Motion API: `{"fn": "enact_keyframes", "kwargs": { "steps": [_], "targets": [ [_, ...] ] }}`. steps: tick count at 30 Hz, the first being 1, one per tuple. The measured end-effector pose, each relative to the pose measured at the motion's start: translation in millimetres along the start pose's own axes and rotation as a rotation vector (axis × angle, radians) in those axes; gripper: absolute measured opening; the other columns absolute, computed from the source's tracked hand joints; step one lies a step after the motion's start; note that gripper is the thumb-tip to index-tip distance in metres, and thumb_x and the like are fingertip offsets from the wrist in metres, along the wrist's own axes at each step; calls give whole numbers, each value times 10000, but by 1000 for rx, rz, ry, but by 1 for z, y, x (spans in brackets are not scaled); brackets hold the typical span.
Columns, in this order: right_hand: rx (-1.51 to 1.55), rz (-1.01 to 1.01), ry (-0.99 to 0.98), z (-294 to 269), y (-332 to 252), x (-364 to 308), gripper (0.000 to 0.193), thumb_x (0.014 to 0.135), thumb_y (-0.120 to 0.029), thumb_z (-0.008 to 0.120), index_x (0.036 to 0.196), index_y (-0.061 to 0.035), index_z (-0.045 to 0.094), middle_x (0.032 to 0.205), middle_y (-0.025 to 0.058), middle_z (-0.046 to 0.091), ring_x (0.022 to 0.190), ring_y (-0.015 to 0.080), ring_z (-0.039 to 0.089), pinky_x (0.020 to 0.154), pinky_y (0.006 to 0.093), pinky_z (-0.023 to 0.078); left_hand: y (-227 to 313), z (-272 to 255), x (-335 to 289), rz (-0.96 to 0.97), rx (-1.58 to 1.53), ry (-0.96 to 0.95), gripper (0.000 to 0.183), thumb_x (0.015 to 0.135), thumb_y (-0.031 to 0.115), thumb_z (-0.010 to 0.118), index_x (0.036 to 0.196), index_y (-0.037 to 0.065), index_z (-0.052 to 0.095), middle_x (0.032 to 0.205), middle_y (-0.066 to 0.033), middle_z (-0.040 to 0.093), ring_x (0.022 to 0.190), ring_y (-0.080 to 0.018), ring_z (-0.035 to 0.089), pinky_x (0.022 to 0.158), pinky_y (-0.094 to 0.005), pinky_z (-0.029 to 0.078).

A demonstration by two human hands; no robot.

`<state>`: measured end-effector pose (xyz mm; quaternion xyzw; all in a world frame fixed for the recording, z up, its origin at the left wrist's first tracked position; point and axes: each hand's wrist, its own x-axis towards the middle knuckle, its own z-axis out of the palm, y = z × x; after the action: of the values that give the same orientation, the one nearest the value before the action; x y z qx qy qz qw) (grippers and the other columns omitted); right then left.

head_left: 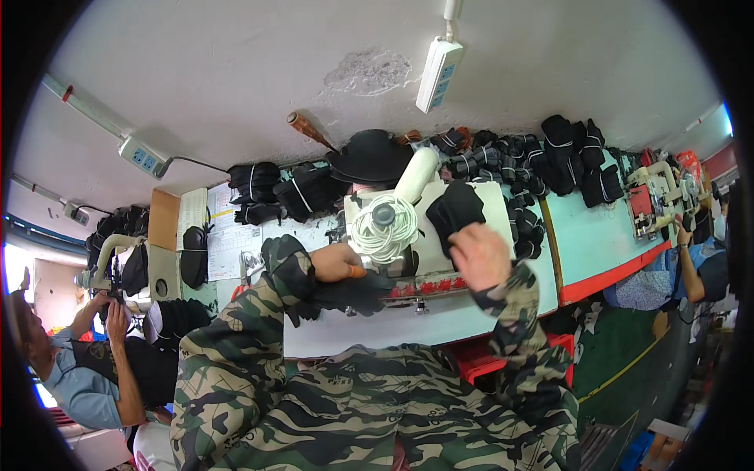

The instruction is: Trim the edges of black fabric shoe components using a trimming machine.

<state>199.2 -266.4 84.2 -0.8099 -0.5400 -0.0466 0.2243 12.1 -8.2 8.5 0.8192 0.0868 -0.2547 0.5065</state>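
Black cloth (454,210) lies just beyond and left of my right hand (481,257), long axis running away from me; fingers half curled, hold unclear. My left hand (334,263), farther off, bends at dark fabric (349,293), grip unclear. Bare board (496,208) borders the cloth's right.

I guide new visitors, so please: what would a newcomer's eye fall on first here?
Probably the white coil at the picture's centre, bright between black bundles. Next, the camouflage sleeves below it, with the right hand at a black piece. Then the power strip high on the wall.
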Motion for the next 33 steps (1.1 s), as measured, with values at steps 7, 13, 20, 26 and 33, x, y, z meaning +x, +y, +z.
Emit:
{"fn": "enact_keyframes", "kwargs": {
  "steps": [7, 13, 20, 26, 33],
  "targets": [
    [440, 80, -224, 52, -37, -23, 217, 732, -200, 677, 917, -92, 641, 750, 67, 600, 727, 278, 607, 633, 397, 477, -13, 12, 12, 254, 197, 216, 323, 867, 293, 580, 897, -18, 659, 774, -186, 646, 725, -298, 616, 703, -385, 471],
    [348, 96, -257, 56, -42, -23, 308, 718, -215, 696, 976, -64, 622, 822, 96, 593, 820, 295, 557, 705, 408, 450, 3, 8, 0, 125, 73, 96, 308, 851, 287, 592, 909, -7, 662, 786, -177, 648, 751, -286, 617, 720, -368, 473],
    [307, 105, -254, 54, -47, -19, 341, 723, -251, 693, 1017, -92, 626, 832, 90, 596, 833, 293, 564, 714, 401, 461, -16, 14, 12, 155, 158, 165, 297, 845, 257, 590, 1036, 34, 632, 947, -168, 653, 881, -289, 615, 806, -370, 465],
    [171, 54, -211, 42, -34, -6, 263, 722, -212, 668, 961, -105, 645, 813, 71, 614, 830, 282, 582, 717, 399, 482, -6, 11, 22, 245, 187, 136, 356, 872, 250, 568, 1182, 75, 588, 1098, -144, 633, 1007, -288, 585, 893, -361, 440],
    [-108, -26, 236, -28, -4, 17, 154, 677, -41, 661, 826, -75, 653, 821, 57, 618, 760, 273, 583, 658, 382, 466, 6, 4, -3, 14, 63, 18, 312, 840, 282, 585, 936, -2, 673, 797, -147, 672, 750, -250, 627, 731, -356, 475]
  ]
}}
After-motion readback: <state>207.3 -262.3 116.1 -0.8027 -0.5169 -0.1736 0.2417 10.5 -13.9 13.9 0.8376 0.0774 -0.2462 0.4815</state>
